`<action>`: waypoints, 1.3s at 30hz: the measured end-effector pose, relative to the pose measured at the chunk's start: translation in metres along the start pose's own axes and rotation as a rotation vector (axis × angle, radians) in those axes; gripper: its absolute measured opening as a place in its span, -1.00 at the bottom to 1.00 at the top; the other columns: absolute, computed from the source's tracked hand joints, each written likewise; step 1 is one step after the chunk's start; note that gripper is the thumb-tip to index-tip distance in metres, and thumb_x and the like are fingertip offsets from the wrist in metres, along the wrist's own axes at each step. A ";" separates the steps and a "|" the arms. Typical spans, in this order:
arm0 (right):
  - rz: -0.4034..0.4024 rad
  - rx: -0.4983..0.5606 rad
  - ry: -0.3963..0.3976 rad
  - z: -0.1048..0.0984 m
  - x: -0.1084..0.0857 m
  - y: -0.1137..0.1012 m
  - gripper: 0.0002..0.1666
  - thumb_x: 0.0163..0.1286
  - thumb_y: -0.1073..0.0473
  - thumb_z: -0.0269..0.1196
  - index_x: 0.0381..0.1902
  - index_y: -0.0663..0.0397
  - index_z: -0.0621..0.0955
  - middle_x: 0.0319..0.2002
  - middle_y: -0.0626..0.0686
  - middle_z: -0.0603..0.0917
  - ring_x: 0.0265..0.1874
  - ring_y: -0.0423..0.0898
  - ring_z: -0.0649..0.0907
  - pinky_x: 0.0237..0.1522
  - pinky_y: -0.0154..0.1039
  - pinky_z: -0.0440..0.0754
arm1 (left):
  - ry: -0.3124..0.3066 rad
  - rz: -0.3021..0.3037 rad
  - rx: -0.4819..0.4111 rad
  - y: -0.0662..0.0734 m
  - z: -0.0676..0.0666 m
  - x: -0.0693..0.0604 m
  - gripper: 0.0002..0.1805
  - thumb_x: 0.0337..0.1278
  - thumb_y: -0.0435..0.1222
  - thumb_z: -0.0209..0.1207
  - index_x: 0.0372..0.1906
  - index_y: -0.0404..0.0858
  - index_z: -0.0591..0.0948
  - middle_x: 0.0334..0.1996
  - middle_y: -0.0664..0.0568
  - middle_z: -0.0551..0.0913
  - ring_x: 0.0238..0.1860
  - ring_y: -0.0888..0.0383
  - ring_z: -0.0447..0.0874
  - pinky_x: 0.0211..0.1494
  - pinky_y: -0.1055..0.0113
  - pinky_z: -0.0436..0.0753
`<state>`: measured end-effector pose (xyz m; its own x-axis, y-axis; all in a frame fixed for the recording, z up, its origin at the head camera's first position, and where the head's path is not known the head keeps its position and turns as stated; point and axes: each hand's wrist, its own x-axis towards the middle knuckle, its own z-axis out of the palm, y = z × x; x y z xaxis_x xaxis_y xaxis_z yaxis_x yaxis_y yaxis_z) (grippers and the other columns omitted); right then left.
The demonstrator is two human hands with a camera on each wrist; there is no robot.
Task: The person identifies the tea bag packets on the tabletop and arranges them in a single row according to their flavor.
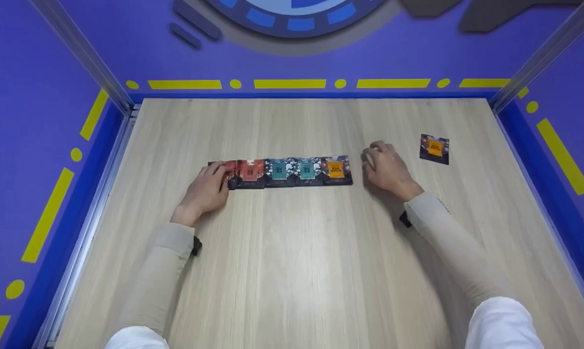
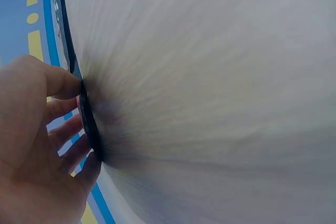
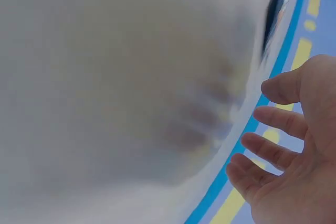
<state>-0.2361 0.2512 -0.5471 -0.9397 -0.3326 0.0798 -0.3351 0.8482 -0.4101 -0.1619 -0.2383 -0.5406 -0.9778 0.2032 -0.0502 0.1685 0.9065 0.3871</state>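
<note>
Several flat, square printed packets lie edge to edge in a row in the head view. My left hand (image 1: 207,188) holds the leftmost red-and-black packet (image 1: 230,167), largely covering it; in the left wrist view the thumb and fingertips touch its dark edge (image 2: 90,124). To its right come another red packet (image 1: 250,172), two teal ones with white specks, one teal packet (image 1: 278,170) beside the other teal packet (image 1: 307,169), then an orange-labelled packet (image 1: 336,169). Just right of that end, my right hand (image 1: 386,167) hovers with loosely bent fingers, holding nothing.
A second orange-labelled packet (image 1: 434,149) lies apart, slightly turned, beyond the right hand. Everything rests on a light wood table (image 1: 292,257). Blue panels with yellow marks, such as the back panel (image 1: 292,68), enclose the back and both sides.
</note>
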 end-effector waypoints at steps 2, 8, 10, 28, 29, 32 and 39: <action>0.026 -0.001 0.001 -0.005 0.001 0.012 -0.50 0.52 0.20 0.20 0.31 0.38 0.60 0.39 0.43 0.49 0.37 0.44 0.48 0.45 0.37 0.46 | 0.004 0.001 -0.001 0.000 0.000 0.000 -0.47 0.55 -0.30 0.00 0.49 -0.38 0.46 0.56 -0.26 0.36 0.56 -0.28 0.32 0.65 -0.16 0.32; 0.117 0.039 0.016 -0.025 -0.002 0.046 -0.47 0.56 0.20 0.14 0.35 0.42 0.56 0.44 0.46 0.42 0.42 0.46 0.40 0.51 0.41 0.35 | 0.005 -0.001 -0.006 0.001 -0.001 -0.001 -0.48 0.54 -0.30 0.01 0.48 -0.37 0.46 0.56 -0.26 0.37 0.55 -0.28 0.33 0.64 -0.16 0.33; 0.143 0.055 0.029 -0.031 -0.004 0.056 -0.46 0.58 0.19 0.12 0.36 0.43 0.55 0.45 0.47 0.40 0.44 0.48 0.37 0.51 0.43 0.32 | 0.003 -0.004 -0.005 0.000 0.000 -0.001 -0.48 0.54 -0.30 0.01 0.48 -0.37 0.46 0.56 -0.26 0.36 0.55 -0.28 0.33 0.64 -0.16 0.34; 0.378 0.059 0.006 -0.056 -0.017 0.125 -0.37 0.66 0.12 -0.01 0.52 0.39 0.40 0.54 0.47 0.23 0.50 0.48 0.25 0.49 0.47 0.30 | 0.017 0.000 -0.009 0.002 -0.001 0.000 -0.49 0.54 -0.31 0.02 0.47 -0.37 0.47 0.55 -0.27 0.37 0.53 -0.29 0.36 0.61 -0.18 0.37; 0.382 0.057 0.003 -0.056 -0.017 0.126 -0.37 0.66 0.12 -0.01 0.53 0.39 0.39 0.54 0.47 0.22 0.50 0.48 0.24 0.49 0.47 0.29 | 0.017 -0.001 -0.007 0.002 0.000 0.000 -0.49 0.53 -0.31 0.02 0.47 -0.37 0.47 0.55 -0.27 0.37 0.53 -0.28 0.35 0.62 -0.18 0.37; 0.382 0.048 0.005 -0.056 -0.018 0.128 -0.36 0.65 0.14 -0.02 0.55 0.38 0.37 0.53 0.48 0.23 0.48 0.48 0.26 0.49 0.46 0.30 | 0.016 -0.001 -0.007 0.003 0.000 0.001 -0.48 0.53 -0.31 0.02 0.47 -0.37 0.47 0.55 -0.26 0.37 0.53 -0.28 0.35 0.62 -0.18 0.37; 0.351 0.028 0.020 -0.052 -0.019 0.129 -0.37 0.61 0.19 0.01 0.53 0.40 0.40 0.43 0.51 0.32 0.41 0.47 0.37 0.47 0.44 0.36 | 0.015 0.000 -0.004 0.002 0.000 0.000 -0.49 0.52 -0.32 0.02 0.46 -0.38 0.48 0.55 -0.26 0.38 0.53 -0.29 0.35 0.61 -0.17 0.37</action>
<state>-0.2649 0.3885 -0.5543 -0.9985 -0.0145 -0.0531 0.0103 0.8980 -0.4399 -0.1614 -0.2370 -0.5399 -0.9797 0.1973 -0.0363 0.1678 0.9051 0.3906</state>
